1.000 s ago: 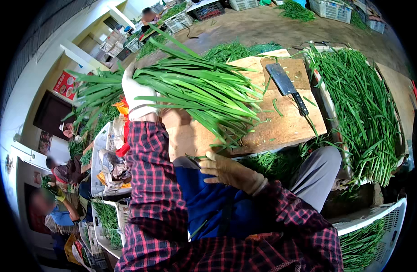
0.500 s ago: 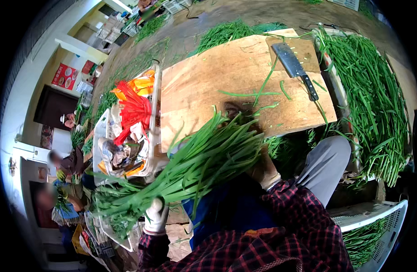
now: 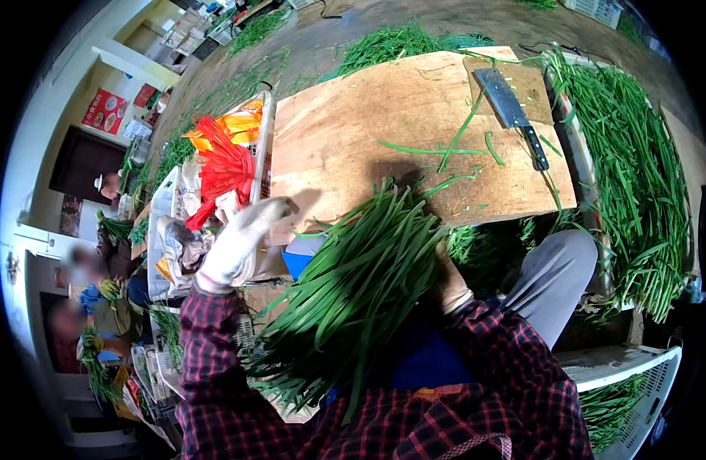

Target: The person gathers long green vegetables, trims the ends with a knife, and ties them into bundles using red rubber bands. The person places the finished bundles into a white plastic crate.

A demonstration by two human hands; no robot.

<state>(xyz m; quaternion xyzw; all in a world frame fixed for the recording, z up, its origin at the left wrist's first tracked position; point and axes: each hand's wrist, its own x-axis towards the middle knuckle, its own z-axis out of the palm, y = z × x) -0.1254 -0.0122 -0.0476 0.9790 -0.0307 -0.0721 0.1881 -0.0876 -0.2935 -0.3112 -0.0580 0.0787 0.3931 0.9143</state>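
Observation:
A thick bunch of long, flat-leaved garlic chives (image 3: 353,284) lies slanted across my lap, its upper end by the near edge of the wooden board (image 3: 330,123). My right hand (image 3: 451,280) grips the bunch from its right side; the leaves hide most of the fingers. My left hand (image 3: 249,234), in a white glove, is off the bunch. It hovers between the bunch and the white basket with its fingers apart and empty, slightly blurred. A cleaver (image 3: 510,111) with a black handle rests at the board's right side, near a few loose leaves.
Left of the board, a white plastic basket (image 3: 267,146) holds red strips (image 3: 222,172), orange packaging and crumpled bags. At right stands a long crate heaped with chives (image 3: 629,169). Another white crate (image 3: 636,360) is at lower right. Chives lie beyond the board; other people sit at far left.
My left hand has let go of the chives' leafy end and moved up toward the basket and board. The leaves have dropped nearer my lap. My right hand keeps its grip.

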